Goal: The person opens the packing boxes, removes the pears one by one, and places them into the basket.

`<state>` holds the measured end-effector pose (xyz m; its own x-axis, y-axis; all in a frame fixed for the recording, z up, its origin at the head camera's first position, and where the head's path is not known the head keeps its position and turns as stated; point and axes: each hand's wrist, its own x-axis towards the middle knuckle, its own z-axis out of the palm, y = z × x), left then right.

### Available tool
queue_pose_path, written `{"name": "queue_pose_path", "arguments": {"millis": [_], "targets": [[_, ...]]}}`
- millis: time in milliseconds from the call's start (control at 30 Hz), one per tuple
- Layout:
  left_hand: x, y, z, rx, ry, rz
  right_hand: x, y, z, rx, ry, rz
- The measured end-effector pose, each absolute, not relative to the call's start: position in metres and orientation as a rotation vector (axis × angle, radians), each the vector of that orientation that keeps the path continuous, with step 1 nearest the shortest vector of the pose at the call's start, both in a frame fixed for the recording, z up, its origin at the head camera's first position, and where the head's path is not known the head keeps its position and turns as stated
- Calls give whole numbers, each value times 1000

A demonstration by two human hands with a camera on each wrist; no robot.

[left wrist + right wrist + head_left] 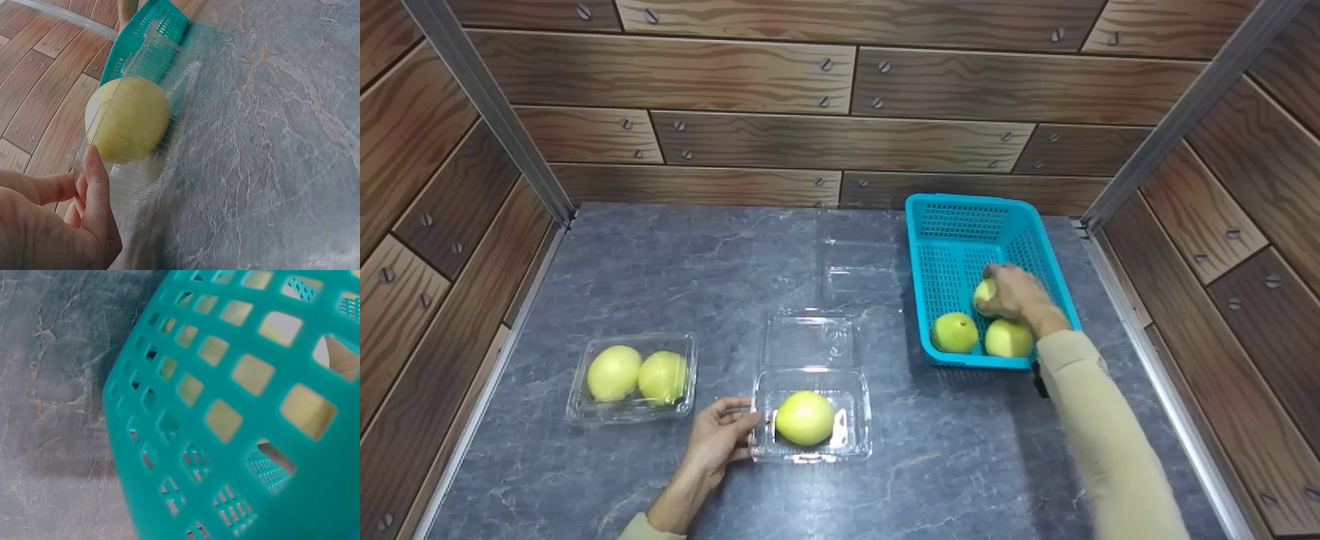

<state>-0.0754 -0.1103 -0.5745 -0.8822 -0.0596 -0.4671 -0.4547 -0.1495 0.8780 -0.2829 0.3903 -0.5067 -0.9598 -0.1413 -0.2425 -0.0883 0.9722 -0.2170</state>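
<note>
My left hand [720,435] pinches the left rim of a clear plastic clamshell box [851,431], thumb on the wall. The lid [810,341] lies folded back, and one yellow-green apple [805,418] sits inside. In the left wrist view, the same apple [128,121] shows through the clear wall beside my fingertips [93,160]. Over on the right, my right hand [1016,292] reaches into a turquoise basket [915,277] and grips a pale apple [984,294], partly covered by the fingers. The right wrist view is mostly filled by the basket's slotted wall [197,439].
Two more apples, one stalk-side up [955,332], the other [1009,339] under my right wrist, lie at the basket's near end. At left stands a closed clear box [577,409] holding two apples. Another open clear box [859,259] lies behind. Wood-patterned walls [750,142] surround the tabletop.
</note>
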Motion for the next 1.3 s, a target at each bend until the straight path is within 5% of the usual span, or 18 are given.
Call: {"name": "queue_pose_path", "arguments": {"millis": [567, 1300], "targets": [[-77, -110, -577, -597, 1849, 2109, -278, 382, -508, -180, 2933, -190], [-74, -111, -574, -564, 1821, 2137, -251, 327, -459, -576, 3204, -151]]}}
